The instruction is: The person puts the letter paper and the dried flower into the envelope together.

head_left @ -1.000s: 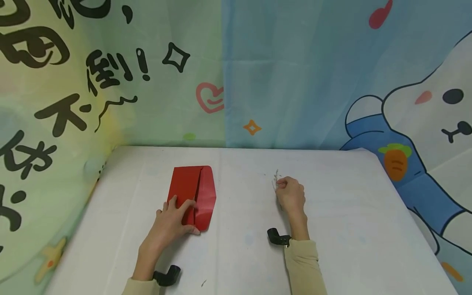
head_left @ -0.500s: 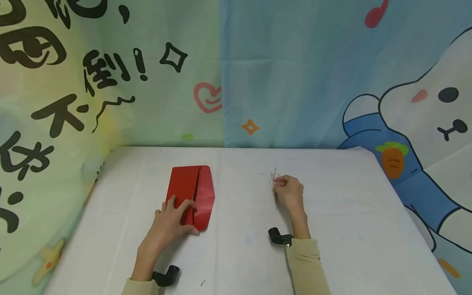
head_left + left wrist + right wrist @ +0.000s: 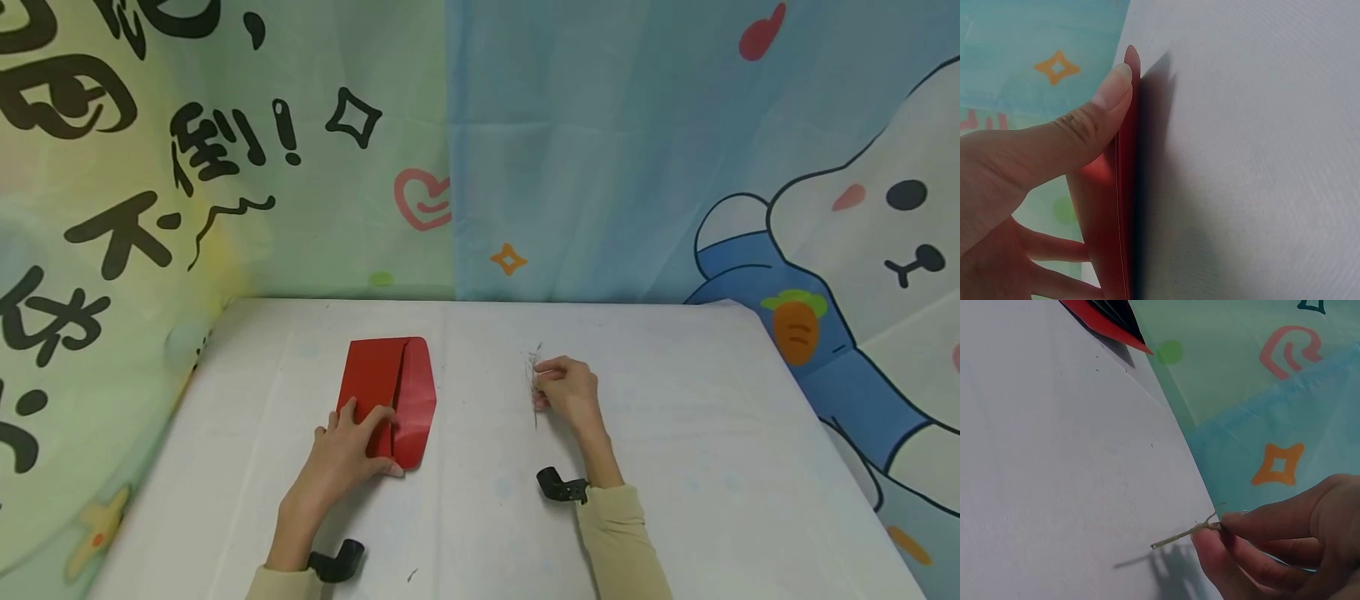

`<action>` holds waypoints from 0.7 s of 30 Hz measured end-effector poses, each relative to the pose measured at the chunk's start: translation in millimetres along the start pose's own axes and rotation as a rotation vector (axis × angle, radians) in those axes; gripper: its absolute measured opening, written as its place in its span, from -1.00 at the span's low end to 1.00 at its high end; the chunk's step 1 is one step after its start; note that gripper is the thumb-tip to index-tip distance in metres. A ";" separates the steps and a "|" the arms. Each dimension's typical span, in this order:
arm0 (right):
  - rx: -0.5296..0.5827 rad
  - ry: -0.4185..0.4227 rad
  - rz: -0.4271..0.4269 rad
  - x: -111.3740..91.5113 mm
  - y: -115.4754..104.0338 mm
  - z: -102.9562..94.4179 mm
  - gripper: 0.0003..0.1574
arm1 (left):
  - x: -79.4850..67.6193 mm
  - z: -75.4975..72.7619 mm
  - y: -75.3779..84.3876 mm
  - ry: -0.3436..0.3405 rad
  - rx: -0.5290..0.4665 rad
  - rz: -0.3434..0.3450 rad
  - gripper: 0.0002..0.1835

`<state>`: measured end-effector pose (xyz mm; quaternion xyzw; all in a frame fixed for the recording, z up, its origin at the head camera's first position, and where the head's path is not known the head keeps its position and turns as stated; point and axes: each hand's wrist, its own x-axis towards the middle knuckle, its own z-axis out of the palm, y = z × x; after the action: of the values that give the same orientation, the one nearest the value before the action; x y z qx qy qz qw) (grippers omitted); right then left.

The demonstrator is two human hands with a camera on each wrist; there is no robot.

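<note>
A red paper envelope [image 3: 371, 367] lies on the white table, left of centre, its flap unfolded to the right. My left hand [image 3: 347, 446] grips its near part, fingers spread over the front and thumb at the lower edge. In the left wrist view the thumb presses along the edge of the envelope [image 3: 1100, 212]. The right wrist view shows a dark gap at the mouth of the envelope [image 3: 1107, 328]. Between thumb and fingertips, my right hand [image 3: 572, 390] pinches a thin dried sprig [image 3: 1175, 538] above the table, its cut stem pointing down and its wispy top up.
Small dark crumbs lie scattered on the white table [image 3: 480, 517], with a larger bit [image 3: 412, 575] near its front. A printed cloth backdrop [image 3: 570, 167] stands behind the table and along its left side. Black camera mounts [image 3: 337, 561] sit at both wrists.
My right hand has moved left towards the envelope, carrying the sprig, and more of the stem shows below the fingers. The left hand and envelope have stayed in place.
</note>
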<state>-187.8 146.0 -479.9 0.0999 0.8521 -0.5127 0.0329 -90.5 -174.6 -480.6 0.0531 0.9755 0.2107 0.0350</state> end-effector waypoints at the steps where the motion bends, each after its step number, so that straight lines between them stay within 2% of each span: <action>1: 0.006 -0.007 -0.001 -0.3 -0.8 1.3 -0.75 | -0.1 0.0 0.0 0.001 0.001 0.001 -0.24; 12: 0.137 -0.044 -0.002 -7.0 -6.6 19.7 -0.75 | 0.3 -0.6 0.6 -0.011 -0.007 -0.005 -0.25; 21: 0.233 -0.123 -0.012 -11.5 -12.3 30.2 -0.72 | 0.9 1.3 0.2 -0.004 0.004 -0.002 -0.25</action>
<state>-180.5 112.3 -481.7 0.0665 0.7837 -0.6135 0.0703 -91.2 -173.8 -481.7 0.0528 0.9758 0.2087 0.0372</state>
